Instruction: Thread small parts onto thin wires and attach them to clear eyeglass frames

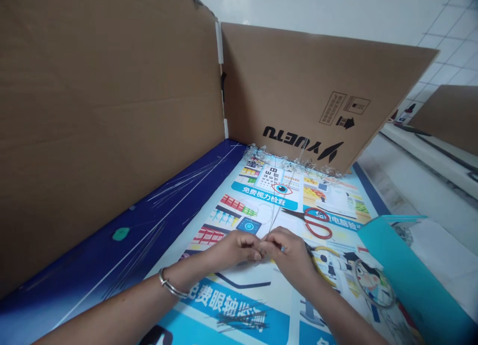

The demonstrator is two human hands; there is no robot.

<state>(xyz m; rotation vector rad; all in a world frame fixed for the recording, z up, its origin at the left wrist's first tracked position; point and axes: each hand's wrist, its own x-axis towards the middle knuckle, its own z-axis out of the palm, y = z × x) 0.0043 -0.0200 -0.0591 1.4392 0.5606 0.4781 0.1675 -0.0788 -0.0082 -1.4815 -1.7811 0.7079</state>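
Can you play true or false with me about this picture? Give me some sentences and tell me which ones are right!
1. The left hand wears a metal bangle on its wrist. True.
2. The right hand is holding the scissors. False: the red-handled scissors lie on the printed poster, and the fingers pinch a thin wire.
3. The folder at the right is red. False: it is a teal folder.
4. A cardboard panel stands behind the poster. True.

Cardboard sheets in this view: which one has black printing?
The back sheet, behind the poster, with upside-down black lettering and handling symbols; the large left sheet and the far-right sheet show none.
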